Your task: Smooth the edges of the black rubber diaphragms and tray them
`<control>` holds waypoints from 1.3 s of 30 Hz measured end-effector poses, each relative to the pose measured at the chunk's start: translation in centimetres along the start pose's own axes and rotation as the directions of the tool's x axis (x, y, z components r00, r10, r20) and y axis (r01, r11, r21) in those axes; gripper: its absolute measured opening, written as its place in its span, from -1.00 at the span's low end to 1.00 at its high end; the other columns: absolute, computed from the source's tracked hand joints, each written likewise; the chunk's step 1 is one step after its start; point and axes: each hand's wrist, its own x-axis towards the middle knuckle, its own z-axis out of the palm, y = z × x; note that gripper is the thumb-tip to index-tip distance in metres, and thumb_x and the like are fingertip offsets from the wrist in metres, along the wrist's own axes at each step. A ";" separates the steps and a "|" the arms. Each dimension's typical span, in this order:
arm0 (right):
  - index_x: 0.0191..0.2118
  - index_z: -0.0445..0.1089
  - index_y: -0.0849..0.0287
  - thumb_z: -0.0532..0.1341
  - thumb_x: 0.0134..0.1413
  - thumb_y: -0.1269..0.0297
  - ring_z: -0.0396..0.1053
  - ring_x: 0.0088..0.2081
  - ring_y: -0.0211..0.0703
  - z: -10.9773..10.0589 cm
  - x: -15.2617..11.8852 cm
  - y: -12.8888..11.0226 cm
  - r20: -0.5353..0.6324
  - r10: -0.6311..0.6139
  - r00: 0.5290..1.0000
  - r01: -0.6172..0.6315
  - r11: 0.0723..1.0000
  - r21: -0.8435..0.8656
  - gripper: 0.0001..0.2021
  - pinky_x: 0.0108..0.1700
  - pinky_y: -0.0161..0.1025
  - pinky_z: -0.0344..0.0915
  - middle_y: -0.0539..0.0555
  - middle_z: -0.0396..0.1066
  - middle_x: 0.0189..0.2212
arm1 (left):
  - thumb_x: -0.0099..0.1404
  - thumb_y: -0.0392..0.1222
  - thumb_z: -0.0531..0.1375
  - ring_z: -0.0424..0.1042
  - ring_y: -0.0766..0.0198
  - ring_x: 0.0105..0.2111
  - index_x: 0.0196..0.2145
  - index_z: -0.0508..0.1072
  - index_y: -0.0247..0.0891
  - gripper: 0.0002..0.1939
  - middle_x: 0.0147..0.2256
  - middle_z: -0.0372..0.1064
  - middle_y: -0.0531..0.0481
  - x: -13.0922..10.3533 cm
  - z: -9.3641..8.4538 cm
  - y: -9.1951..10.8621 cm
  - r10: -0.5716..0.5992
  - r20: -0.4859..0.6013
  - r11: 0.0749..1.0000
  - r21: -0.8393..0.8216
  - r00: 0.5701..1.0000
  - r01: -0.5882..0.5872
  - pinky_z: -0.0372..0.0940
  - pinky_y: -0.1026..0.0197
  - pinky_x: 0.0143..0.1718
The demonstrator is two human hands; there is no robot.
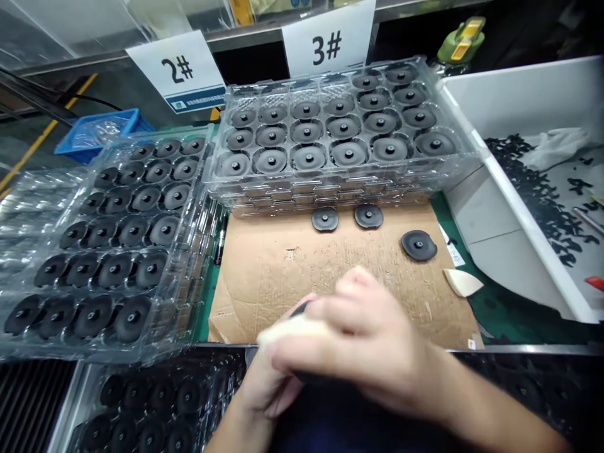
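My right hand (363,340) is closed around a cream-coloured sponge wedge (302,328), pressed over my left hand. Beneath it, my left hand (264,380) grips a black part, mostly hidden; only a dark edge (300,309) shows between the fingers, and it looks like one of the discs. Both hands are slightly blurred, near the front edge of a cardboard sheet (255,270). On that sheet lie three round black discs with centre studs: one disc (325,218), another beside it (369,216), and a third farther right (419,245). A second sponge wedge (462,282) rests at the sheet's right edge.
Stacked clear trays (340,173) of black discs stand behind the cardboard, more trays (184,270) at left. A white bin (514,229) with small black parts is at right. Signs "2#" (177,69) and "3#" (326,47) hang behind; a green-lidded bottle (460,44) stands back right.
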 end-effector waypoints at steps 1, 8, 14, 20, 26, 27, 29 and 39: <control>-0.03 0.35 0.00 -0.02 0.27 0.35 0.27 -0.37 -0.26 0.1 -0.2 0.7 -0.042 0.092 0.995 -0.091 0.995 0.026 -0.73 -0.27 -0.23 0.08 -0.04 0.39 -0.40 | 0.05 -0.25 0.29 0.45 0.14 -0.17 -0.11 0.42 -0.12 -0.61 -0.16 0.47 0.03 0.0 -0.1 -0.1 0.014 0.021 0.999 -0.035 1.000 -0.013 0.36 0.19 -0.14; -0.02 0.33 0.03 0.04 0.20 0.33 0.36 -0.21 -0.17 5.2 -5.2 6.5 -0.032 0.586 0.810 -0.578 0.805 0.132 -0.73 -0.18 -0.21 0.27 0.02 0.42 -0.19 | 0.14 -0.31 0.20 0.39 0.10 -0.06 -0.01 0.36 -0.11 -0.58 -0.03 0.40 -0.01 -0.4 -0.9 0.1 0.071 0.221 0.945 -0.328 0.973 0.006 0.31 0.20 -0.09; -0.02 0.34 0.11 0.02 0.20 0.32 0.35 -0.15 -0.09 8.7 -7.5 6.8 0.009 0.602 0.798 -0.600 0.793 0.108 -0.72 -0.14 -0.08 0.28 0.09 0.41 -0.15 | 0.10 -0.09 0.25 0.40 0.12 -0.08 -0.06 0.40 -0.09 -0.59 -0.06 0.41 0.01 -0.7 -1.5 0.3 0.061 0.230 0.899 -0.436 0.971 0.047 0.32 0.23 -0.09; 0.00 0.30 0.09 0.03 0.21 0.25 0.34 -0.08 -0.16 8.4 -4.9 6.2 0.050 0.588 0.808 -0.588 0.797 0.134 -0.72 -0.07 -0.21 0.31 0.05 0.38 -0.11 | 0.12 0.12 0.13 0.41 0.11 -0.10 -0.04 0.40 -0.17 -0.50 -0.09 0.42 -0.03 -1.8 -2.2 0.0 0.101 0.250 0.870 -0.492 0.963 0.036 0.33 0.20 -0.09; -0.01 0.33 0.20 0.03 0.15 0.27 0.25 -0.06 0.10 10.4 -3.6 5.7 0.025 0.563 0.826 -0.563 0.827 -0.001 -0.68 -0.09 0.12 0.24 0.26 0.16 -0.04 | 0.20 0.19 -0.02 0.48 0.18 -0.22 0.03 0.32 -0.08 -0.47 -0.11 0.41 -0.05 -3.7 -2.7 -0.2 0.175 0.171 0.903 -0.421 0.970 -0.088 0.38 0.27 -0.26; 0.01 0.30 0.21 0.03 0.16 0.28 0.22 -0.03 0.11 10.4 -3.6 5.6 0.013 0.553 0.833 -0.553 0.833 -0.009 -0.67 -0.07 0.13 0.21 0.27 0.13 -0.02 | 0.19 0.19 0.00 0.48 0.18 -0.24 0.06 0.27 -0.04 -0.47 -0.10 0.40 -0.04 -4.1 -2.7 -0.3 0.218 0.124 0.920 -0.357 0.968 -0.162 0.37 0.25 -0.28; 0.01 0.29 0.19 0.02 0.16 0.30 0.26 -0.10 -0.01 10.1 -3.7 4.9 0.025 0.511 0.859 -0.511 0.860 0.008 -0.69 -0.09 0.01 0.25 0.22 0.17 -0.05 | 0.14 0.12 0.12 0.45 0.15 -0.19 0.14 0.10 0.05 -0.38 -0.07 0.35 -0.05 -4.9 -2.8 -0.5 0.381 0.006 0.922 -0.083 0.925 -0.379 0.34 0.18 -0.20; 0.17 0.06 0.11 0.03 0.19 0.38 0.29 -0.44 -0.27 8.0 -6.1 -0.2 0.036 0.209 0.977 -0.212 0.973 0.089 -0.58 -0.35 -0.27 0.32 0.13 0.33 -0.18 | 0.08 -0.38 0.25 0.18 0.11 0.08 0.18 -0.49 0.20 0.07 0.08 0.14 -0.10 -7.9 -2.7 -2.4 0.768 0.216 0.111 0.882 0.603 -0.457 0.05 -0.07 0.09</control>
